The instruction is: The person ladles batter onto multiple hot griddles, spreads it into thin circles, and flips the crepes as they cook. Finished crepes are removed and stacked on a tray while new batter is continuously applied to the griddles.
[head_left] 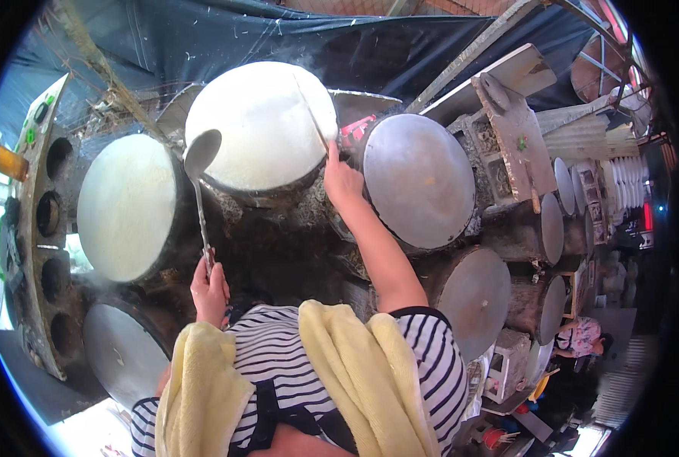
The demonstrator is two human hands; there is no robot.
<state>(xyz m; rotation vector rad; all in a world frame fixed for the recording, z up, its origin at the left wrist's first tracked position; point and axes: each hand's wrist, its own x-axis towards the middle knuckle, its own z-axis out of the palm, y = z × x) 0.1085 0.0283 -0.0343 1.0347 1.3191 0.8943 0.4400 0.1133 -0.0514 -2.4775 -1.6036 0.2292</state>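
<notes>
My left hand [210, 291] is closed round the handle of a metal ladle [203, 152], whose bowl is raised beside the left edge of a large round griddle [240, 171]. A thin white sheet of batter [252, 126] covers that griddle. At the griddle's right edge my right hand [342, 181] grips one end of a long thin stick [311, 110]. The stick slants over the white sheet; I cannot tell whether it touches it. To the left, a second griddle [128, 209] bears a pale coating. Nearest my right forearm is a grey griddle [419, 179].
More round griddles [474, 303] stand at the right, and another [124, 354] at the lower left. A board with round holes [48, 259] runs along the left. A wooden board [516, 141] leans at the right. Another person [581, 337] is far off at the lower right.
</notes>
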